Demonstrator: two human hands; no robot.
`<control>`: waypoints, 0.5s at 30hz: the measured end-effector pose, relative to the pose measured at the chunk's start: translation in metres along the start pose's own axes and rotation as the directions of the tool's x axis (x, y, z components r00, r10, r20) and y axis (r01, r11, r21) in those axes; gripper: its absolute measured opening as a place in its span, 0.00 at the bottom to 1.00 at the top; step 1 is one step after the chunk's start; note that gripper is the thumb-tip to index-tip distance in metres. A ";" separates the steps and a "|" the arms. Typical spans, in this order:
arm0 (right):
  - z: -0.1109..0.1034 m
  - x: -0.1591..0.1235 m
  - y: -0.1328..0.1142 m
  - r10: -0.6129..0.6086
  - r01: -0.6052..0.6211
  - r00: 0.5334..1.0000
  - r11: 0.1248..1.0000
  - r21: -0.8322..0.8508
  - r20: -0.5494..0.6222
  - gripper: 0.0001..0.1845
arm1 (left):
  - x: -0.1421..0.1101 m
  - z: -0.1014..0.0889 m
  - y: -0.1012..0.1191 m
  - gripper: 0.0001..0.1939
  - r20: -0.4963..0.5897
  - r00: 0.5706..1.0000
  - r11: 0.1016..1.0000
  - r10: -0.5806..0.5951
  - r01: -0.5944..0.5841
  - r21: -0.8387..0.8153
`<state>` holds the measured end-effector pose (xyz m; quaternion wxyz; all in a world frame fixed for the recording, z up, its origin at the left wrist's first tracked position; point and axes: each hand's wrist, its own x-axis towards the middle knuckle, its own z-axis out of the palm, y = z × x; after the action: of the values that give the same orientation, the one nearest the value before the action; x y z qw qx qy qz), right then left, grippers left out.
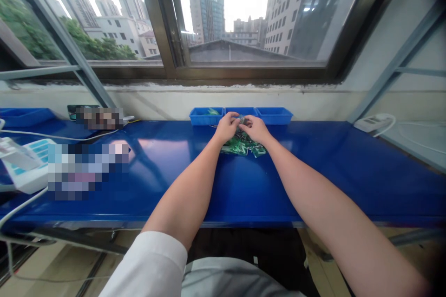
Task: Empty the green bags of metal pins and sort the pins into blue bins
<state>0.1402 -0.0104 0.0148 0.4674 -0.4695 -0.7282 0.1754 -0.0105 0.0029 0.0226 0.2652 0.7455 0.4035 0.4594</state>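
Observation:
My left hand (226,128) and my right hand (256,129) meet over the far middle of the table, fingers bent towards each other. Between their fingertips is a small shiny greenish piece (241,120), too small to name. Just below and partly behind the hands lies a loose pile of small green, shiny pieces (239,146) with dark and pale bits among them; the wrists cover some of it. Behind the hands stands a row of blue bins (275,116), and the left bin (200,118) has some green pieces in it. My fingers hide part of the middle bin.
The blue table (167,195) runs along a wall under a window. At the left are a white and light-blue tray (31,162), cables, blurred-out items and another blue bin (28,116). A white power strip (374,122) with a cable sits at the right. Metal posts rise on both sides.

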 end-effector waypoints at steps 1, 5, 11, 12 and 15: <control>0.000 0.001 0.000 0.005 -0.005 1.000 1.000 0.022 -0.015 0.17 | 0.000 0.001 0.000 0.13 0.004 1.000 1.000 -0.002 0.002 -0.025; -0.005 0.003 -0.002 0.010 -0.016 0.986 0.999 -0.032 -0.165 0.08 | -0.002 0.001 0.001 0.14 -0.023 0.996 0.996 0.087 -0.086 0.019; -0.006 0.004 0.000 -0.010 0.010 0.977 1.000 -0.001 -0.212 0.04 | -0.005 -0.004 0.003 0.18 -0.017 0.993 0.946 0.116 -0.105 0.306; -0.005 0.004 0.000 -0.015 0.018 0.978 1.000 0.011 -0.210 0.03 | -0.005 -0.004 0.002 0.17 -0.025 0.993 0.938 0.114 -0.100 0.331; -0.005 0.003 -0.002 -0.044 0.049 0.976 0.999 0.017 -0.214 0.03 | -0.003 -0.005 -0.001 0.17 -0.062 0.989 0.923 0.136 -0.104 0.370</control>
<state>0.1431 -0.0097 0.0202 0.5520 -0.4633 -0.6826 0.1210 -0.0164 0.0011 0.0226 0.0756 0.7846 0.4467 0.4233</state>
